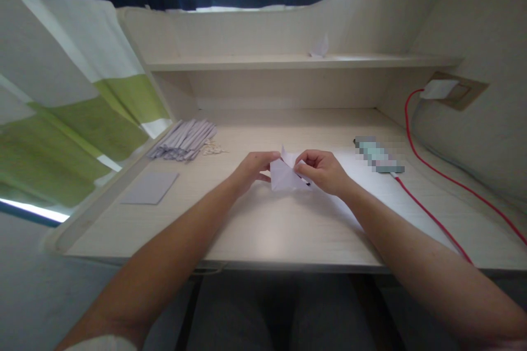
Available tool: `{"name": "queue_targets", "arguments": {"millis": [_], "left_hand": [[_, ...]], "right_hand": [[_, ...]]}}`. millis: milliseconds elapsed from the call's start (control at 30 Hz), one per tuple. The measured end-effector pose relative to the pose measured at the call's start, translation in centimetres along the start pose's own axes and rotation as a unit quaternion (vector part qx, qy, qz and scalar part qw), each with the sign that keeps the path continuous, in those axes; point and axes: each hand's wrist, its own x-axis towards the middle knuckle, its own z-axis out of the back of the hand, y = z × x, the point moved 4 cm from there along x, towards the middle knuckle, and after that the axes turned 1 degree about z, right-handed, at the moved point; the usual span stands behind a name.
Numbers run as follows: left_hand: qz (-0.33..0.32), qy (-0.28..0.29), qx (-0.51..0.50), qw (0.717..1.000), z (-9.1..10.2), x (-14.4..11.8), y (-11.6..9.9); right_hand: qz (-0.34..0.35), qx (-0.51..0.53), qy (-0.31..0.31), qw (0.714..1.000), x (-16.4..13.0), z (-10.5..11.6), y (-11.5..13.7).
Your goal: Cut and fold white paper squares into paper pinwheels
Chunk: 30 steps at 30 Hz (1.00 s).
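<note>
Paper (284, 176), pale and partly folded, sits at the middle of the counter (263, 230), pinched from both sides: the left hand (253, 167) grips its left edge, the right hand (323, 170) its right. Paper strips (183, 141) lie far left.

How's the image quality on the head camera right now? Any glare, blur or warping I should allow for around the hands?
Head view: strong wide-angle warping, so the shelf and desk edge bow; a blown-out bright patch at top right; soft, even light on the desk with faint shadows; the left hand, right hand and folded paper are reasonably sharp; the device beside the red cable is pixelated.
</note>
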Motion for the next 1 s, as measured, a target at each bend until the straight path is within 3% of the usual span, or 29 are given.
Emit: {"name": "queue_targets", "arguments": {"millis": [133, 400, 533, 700, 1000], "left_hand": [[0.0, -0.052, 0.088, 0.995, -0.5, 0.2, 0.4], [-0.035, -0.13, 0.07, 0.988, -0.6, -0.3, -0.6], [-0.022, -0.118, 0.071, 0.99, -0.7, -0.2, -0.6], [-0.013, -0.099, 0.112, 0.989, -0.9, -0.4, -0.5], [-0.005, -0.08, 0.12, 0.99, -1.0, -0.3, -0.4]], "right_hand": [[0.016, -0.022, 0.03, 0.999, -0.2, -0.5, -0.1], [-0.056, 0.076, 0.007, 0.995, 0.4, -0.7, -1.9], [-0.06, 0.085, 0.016, 0.994, 0.4, -0.9, -1.5], [-0.066, 0.017, 0.007, 0.998, 0.2, -0.7, -1.6], [-0.061, -0.006, 0.064, 0.996, 0.2, -1.0, -2.3]]}}
